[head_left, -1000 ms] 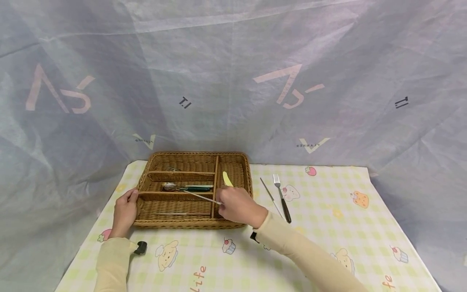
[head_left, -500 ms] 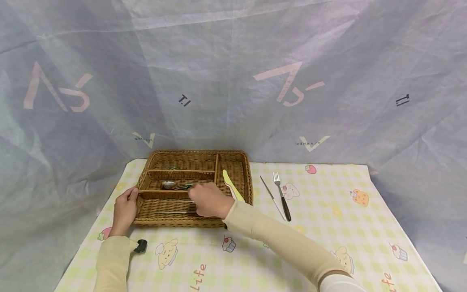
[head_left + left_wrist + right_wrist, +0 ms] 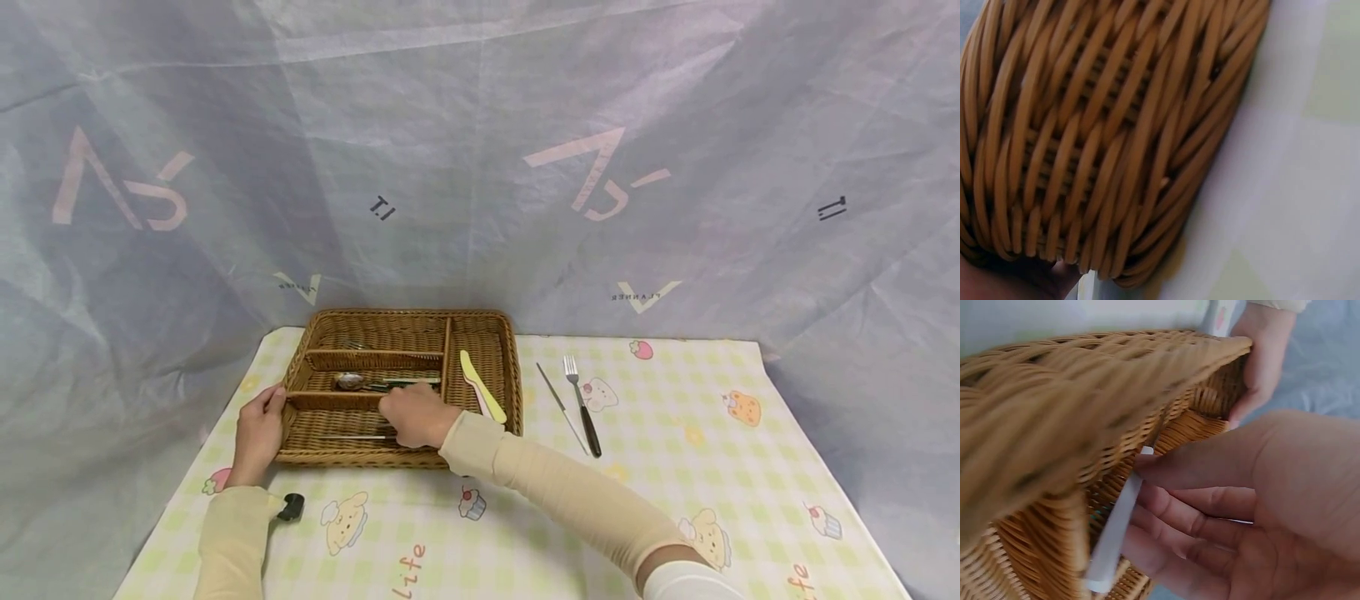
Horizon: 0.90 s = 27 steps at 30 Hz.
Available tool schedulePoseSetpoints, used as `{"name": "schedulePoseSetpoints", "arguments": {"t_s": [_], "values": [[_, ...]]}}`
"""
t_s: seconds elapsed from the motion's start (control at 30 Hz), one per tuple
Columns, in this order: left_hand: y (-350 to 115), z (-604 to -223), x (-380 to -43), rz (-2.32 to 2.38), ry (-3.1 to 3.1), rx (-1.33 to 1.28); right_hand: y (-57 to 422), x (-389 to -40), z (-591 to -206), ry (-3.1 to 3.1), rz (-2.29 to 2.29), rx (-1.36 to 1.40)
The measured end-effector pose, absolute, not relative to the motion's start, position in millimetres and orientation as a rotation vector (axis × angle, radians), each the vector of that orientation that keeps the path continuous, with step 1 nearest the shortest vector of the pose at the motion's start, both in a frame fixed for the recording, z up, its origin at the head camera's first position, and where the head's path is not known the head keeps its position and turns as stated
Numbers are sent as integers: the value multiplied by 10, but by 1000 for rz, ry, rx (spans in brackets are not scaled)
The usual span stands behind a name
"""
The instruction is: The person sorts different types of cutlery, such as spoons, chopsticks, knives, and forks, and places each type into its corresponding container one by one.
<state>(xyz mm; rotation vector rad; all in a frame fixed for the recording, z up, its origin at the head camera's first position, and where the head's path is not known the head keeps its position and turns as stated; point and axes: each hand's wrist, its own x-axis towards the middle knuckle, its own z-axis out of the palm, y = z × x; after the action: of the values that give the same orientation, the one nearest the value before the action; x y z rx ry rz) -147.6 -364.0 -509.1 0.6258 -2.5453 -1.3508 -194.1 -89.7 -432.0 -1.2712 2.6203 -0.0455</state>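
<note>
My left hand (image 3: 258, 427) grips the left rim of a brown wicker cutlery tray (image 3: 397, 459); its woven side (image 3: 1104, 137) fills much of the left wrist view. My right hand (image 3: 417, 414) reaches into the tray's front compartment. Seen from the right wrist, its thumb (image 3: 1204, 465) and fingers pinch the white handle of a slender chopstick (image 3: 1116, 531) with a dark thin end, low along the wicker wall. Another thin stick (image 3: 352, 437) lies in that compartment. A spoon (image 3: 348, 382) and green-handled cutlery occupy the middle one, while a yellow knife (image 3: 482, 385) lies in the right compartment.
On the checked tablecloth (image 3: 660, 467), right of the tray, lie a dark-handled fork (image 3: 582, 404) and a chopstick (image 3: 562, 408) with dark and white halves. Fork tines (image 3: 355, 344) show in the back-left compartment. A grey fabric backdrop (image 3: 480, 167) rises behind the table.
My right hand has moved left from the divider near the right compartment into the front compartment, lowering the chopstick. The yellow knife has come into fuller view. My left hand stays on the rim.
</note>
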Motion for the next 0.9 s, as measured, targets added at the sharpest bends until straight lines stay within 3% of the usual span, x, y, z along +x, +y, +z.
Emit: {"name": "schedulePoseSetpoints", "arguments": {"t_s": [0.9], "values": [[-3641, -5102, -1456, -1352, -2547, 605, -930, -1954, -4512, 2586, -97, -1216]]}}
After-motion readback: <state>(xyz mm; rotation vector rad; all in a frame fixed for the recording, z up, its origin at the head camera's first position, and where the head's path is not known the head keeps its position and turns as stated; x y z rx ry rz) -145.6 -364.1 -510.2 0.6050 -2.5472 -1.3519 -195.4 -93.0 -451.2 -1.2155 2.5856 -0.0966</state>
